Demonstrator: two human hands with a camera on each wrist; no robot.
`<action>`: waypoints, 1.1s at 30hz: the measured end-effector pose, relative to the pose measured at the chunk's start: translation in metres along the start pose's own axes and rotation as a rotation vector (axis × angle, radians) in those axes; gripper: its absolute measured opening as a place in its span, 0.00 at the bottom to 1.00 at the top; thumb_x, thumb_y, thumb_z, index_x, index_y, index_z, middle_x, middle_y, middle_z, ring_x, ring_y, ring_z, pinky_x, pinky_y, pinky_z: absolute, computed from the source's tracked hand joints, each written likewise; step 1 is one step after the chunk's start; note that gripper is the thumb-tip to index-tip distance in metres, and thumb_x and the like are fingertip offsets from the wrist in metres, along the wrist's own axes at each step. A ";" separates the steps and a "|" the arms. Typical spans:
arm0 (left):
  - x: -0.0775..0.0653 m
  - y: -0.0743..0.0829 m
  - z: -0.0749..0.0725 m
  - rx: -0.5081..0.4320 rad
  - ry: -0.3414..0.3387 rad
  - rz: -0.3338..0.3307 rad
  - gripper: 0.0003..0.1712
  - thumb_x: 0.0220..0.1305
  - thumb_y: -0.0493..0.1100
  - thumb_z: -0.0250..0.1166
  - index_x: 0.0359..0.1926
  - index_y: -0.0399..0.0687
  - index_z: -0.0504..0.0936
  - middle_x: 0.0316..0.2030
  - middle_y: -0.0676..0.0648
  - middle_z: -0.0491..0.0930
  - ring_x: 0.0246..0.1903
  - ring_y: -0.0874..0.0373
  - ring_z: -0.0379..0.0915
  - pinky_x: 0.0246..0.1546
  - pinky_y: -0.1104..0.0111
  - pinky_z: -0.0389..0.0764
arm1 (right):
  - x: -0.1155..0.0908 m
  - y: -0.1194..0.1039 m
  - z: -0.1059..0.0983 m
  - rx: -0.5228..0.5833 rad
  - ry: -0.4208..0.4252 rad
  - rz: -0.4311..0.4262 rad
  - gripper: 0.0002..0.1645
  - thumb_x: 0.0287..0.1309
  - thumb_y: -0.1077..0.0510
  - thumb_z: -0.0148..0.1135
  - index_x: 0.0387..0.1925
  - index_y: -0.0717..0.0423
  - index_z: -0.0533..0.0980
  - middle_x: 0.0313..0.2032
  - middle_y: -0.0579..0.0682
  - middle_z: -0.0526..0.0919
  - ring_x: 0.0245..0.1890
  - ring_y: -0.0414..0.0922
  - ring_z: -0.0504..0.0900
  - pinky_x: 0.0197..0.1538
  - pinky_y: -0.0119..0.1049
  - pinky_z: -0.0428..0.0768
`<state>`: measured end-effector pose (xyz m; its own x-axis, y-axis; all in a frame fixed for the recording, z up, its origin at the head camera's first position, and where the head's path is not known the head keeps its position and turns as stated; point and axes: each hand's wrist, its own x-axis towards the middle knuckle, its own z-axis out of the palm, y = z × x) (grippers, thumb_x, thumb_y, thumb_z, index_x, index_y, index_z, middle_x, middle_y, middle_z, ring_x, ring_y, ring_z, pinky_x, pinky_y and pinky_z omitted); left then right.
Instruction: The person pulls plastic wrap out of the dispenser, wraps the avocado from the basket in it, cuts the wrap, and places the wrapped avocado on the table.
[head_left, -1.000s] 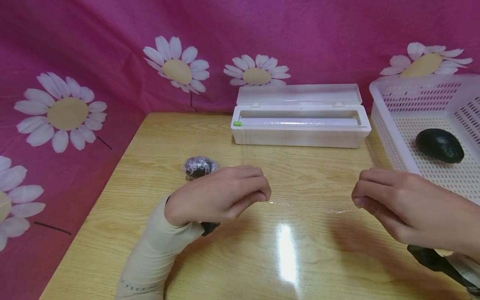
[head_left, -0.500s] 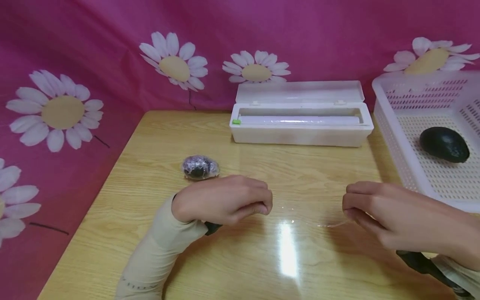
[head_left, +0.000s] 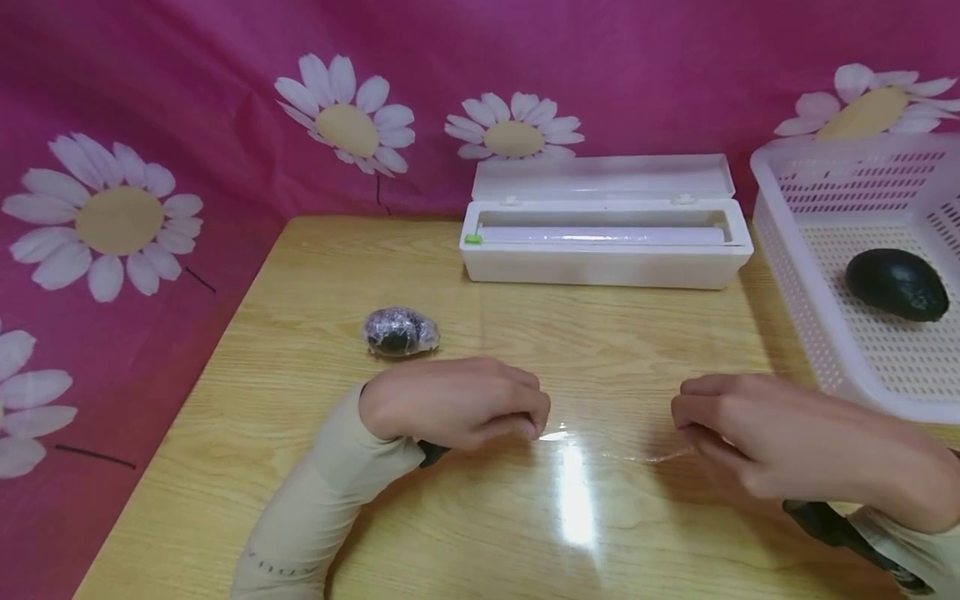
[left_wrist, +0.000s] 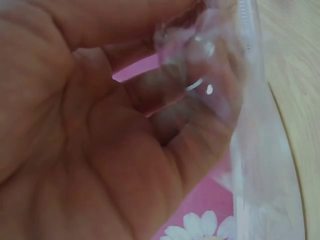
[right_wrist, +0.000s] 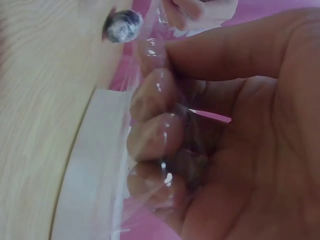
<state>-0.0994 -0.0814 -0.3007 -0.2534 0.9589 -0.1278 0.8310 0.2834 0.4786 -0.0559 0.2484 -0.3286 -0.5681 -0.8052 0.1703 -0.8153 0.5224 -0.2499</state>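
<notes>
A sheet of clear cling film [head_left: 633, 457] stretches between my two hands above the table. My left hand [head_left: 465, 404] pinches its left corner between thumb and fingers. At the other corner, my right hand [head_left: 795, 437] grips the film; in the right wrist view the film lies across the curled fingertips [right_wrist: 155, 137]. Toward the back, a white cling film box [head_left: 603, 265] stands with its lid raised, and the film roll [head_left: 600, 236] shows inside. The transparent sheet is hard to follow back to the box. Beyond my left hand rests a dark, film-wrapped avocado [head_left: 401, 332].
At the right a white perforated basket [head_left: 802, 292] holds a bare dark avocado [head_left: 896, 284]. A green slider [head_left: 473, 239] sits at the box's left end. Pink flowered cloth [head_left: 637, 75] rises behind the wooden table [head_left: 300, 275] and along its left side.
Both hands have come down and nearer to me, the right one also leftward, so the gap between them has narrowed. The cling film has moved with them. The head view has tilted slightly down.
</notes>
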 end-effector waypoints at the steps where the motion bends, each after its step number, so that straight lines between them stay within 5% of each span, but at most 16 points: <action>1: 0.001 -0.001 0.001 0.004 -0.004 0.002 0.11 0.80 0.42 0.54 0.37 0.46 0.78 0.33 0.53 0.73 0.34 0.64 0.68 0.42 0.75 0.71 | 0.000 0.000 0.001 0.001 -0.010 0.004 0.22 0.51 0.65 0.72 0.25 0.36 0.69 0.25 0.27 0.61 0.27 0.23 0.60 0.29 0.21 0.62; 11: 0.017 -0.010 0.015 -0.018 -0.117 -0.087 0.10 0.78 0.43 0.58 0.37 0.47 0.80 0.32 0.54 0.74 0.36 0.61 0.70 0.44 0.73 0.72 | 0.004 0.003 0.015 0.056 -0.184 0.125 0.20 0.60 0.64 0.66 0.23 0.37 0.69 0.23 0.30 0.62 0.25 0.26 0.60 0.29 0.25 0.64; 23: 0.028 -0.017 0.022 -0.104 -0.188 -0.143 0.15 0.80 0.40 0.53 0.30 0.48 0.74 0.23 0.57 0.64 0.27 0.64 0.63 0.34 0.75 0.67 | 0.007 0.007 0.032 0.103 -0.303 0.181 0.18 0.65 0.62 0.63 0.25 0.39 0.67 0.24 0.33 0.65 0.23 0.29 0.60 0.26 0.26 0.64; 33: 0.035 -0.031 0.032 -0.157 -0.215 -0.210 0.15 0.79 0.41 0.54 0.30 0.52 0.74 0.26 0.57 0.69 0.28 0.65 0.66 0.35 0.75 0.69 | 0.009 0.011 0.040 0.107 -0.294 0.162 0.20 0.65 0.60 0.64 0.23 0.38 0.67 0.23 0.32 0.64 0.24 0.28 0.60 0.27 0.26 0.64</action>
<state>-0.1182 -0.0562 -0.3479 -0.2871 0.8658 -0.4099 0.6814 0.4853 0.5479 -0.0657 0.2353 -0.3681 -0.6198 -0.7688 -0.1576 -0.6918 0.6301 -0.3527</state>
